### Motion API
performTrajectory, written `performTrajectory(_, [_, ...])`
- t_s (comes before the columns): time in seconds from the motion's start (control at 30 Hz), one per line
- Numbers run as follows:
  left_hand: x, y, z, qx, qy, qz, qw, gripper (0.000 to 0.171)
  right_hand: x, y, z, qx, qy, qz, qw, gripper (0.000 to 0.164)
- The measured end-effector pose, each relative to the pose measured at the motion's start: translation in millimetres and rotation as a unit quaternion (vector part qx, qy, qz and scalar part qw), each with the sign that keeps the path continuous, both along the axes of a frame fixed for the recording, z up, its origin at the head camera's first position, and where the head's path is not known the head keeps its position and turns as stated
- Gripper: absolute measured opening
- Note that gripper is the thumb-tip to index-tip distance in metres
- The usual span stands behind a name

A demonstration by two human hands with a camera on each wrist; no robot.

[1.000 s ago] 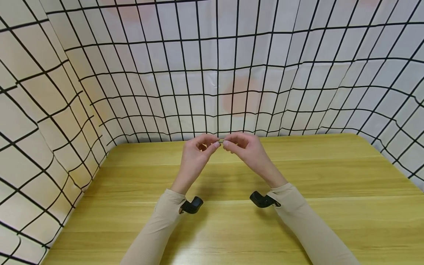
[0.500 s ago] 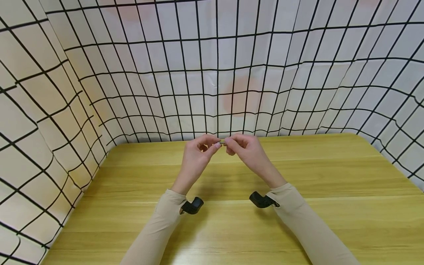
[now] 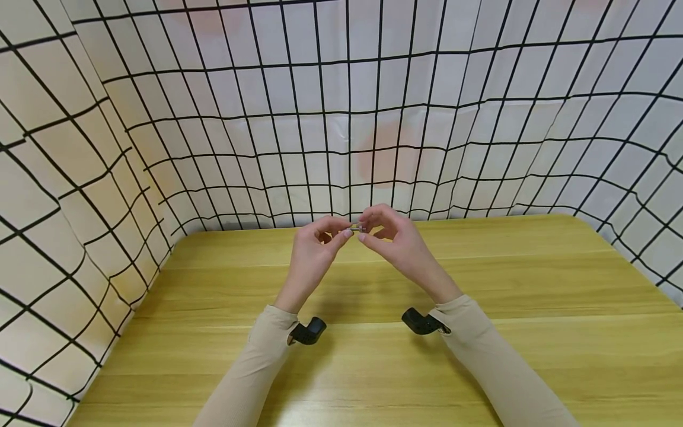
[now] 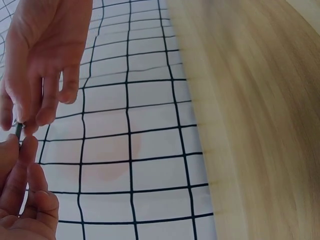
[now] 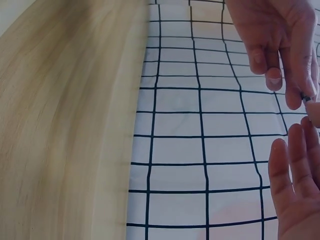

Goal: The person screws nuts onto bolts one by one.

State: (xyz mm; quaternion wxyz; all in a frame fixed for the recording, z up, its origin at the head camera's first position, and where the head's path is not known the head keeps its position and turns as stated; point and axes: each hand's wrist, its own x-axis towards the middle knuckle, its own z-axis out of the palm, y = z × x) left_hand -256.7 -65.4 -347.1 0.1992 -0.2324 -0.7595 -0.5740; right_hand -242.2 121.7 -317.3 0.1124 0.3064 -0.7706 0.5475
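Note:
A small metal bolt [image 3: 356,229], wider at its right end, is held level above the far part of the table. My left hand [image 3: 313,249] pinches its left end between thumb and index finger. Around the wider end, the thumb and index fingertip of my right hand [image 3: 401,248] stand slightly apart, the metal showing between them. In the left wrist view the bolt [image 4: 19,131] spans the small gap between the two hands. The right wrist view shows only a dark bit of it, most hidden behind fingers.
Below the hands lies a wood-grain table [image 3: 352,356]. A white sheet with a black grid [image 3: 341,136] rises behind its far edge and along both sides. A black wrist camera [image 3: 309,331] sticks out from the left sleeve, another camera [image 3: 421,321] from the right.
My right thumb and index finger closed along the bolt half a second ago, then spread apart and rose slightly, exposing its wider end. My left hand has kept its pinch nearly still.

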Motion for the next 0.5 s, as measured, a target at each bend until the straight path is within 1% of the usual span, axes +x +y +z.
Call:
performTrajectory(0.13, [0.1, 0.3, 0.1, 0.002, 0.002, -0.004, 1.0, 0.007, -0.1, 0.1, -0.8, -0.004, 0.001, 0.002, 1.0, 0.015])
performTrajectory(0.37, [-0.5, 0.0, -0.5, -0.001, 0.004, -0.003, 1.0, 0.008, -0.7, 1.8, -3.2, -0.013, -0.042, -0.014, 0.999, 0.015])
performTrajectory(0.5, [-0.2, 0.6, -0.5, -0.001, 0.006, -0.006, 1.0, 0.007, -1.6, 2.5, -3.9, -0.015, -0.05, -0.014, 0.999, 0.015])
